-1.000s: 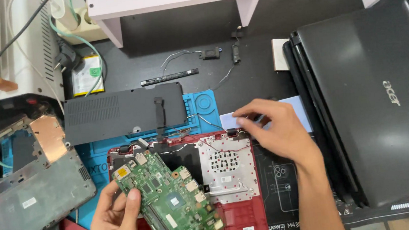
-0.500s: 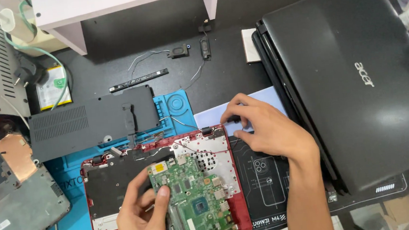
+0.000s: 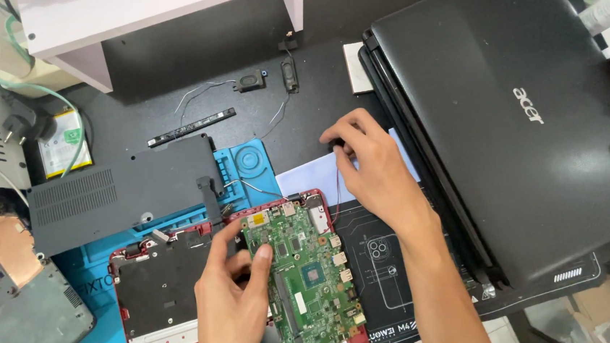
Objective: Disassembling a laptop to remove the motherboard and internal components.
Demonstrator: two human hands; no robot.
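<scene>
i see my left hand (image 3: pixel 232 311) gripping the green circuit board (image 3: pixel 306 280) by its left edge, thumb and fingers curled onto it, so the hand is pinched closed on the board. the board sits tilted over the right part of the red laptop base (image 3: pixel 163 299), its upper end near the base's top rim and its lower end reaching toward the bottom of the view. my right hand (image 3: pixel 374 170) is up and to the right of the board, over the black mat (image 3: pixel 391 252) and a pale sheet of paper (image 3: pixel 309 175); its fingertips are drawn together on a small dark part (image 3: pixel 337 146) at the end of thin red and black wires (image 3: pixel 336 191) that run down toward the board's top right corner. i cannot tell exactly what that small part is. left of the base lies a black bottom cover (image 3: pixel 118 193) resting partly on a blue work mat (image 3: pixel 246 161). above it on the dark table (image 3: pixel 165 59) are a thin black strip (image 3: pixel 191 127) and two small speakers (image 3: pixel 268 76) with loose wires. a closed black laptop (image 3: pixel 526 118) lies to the right, just beside my right hand, and another opened grey chassis (image 3: pixel 19 317) sits at the far left.
</scene>
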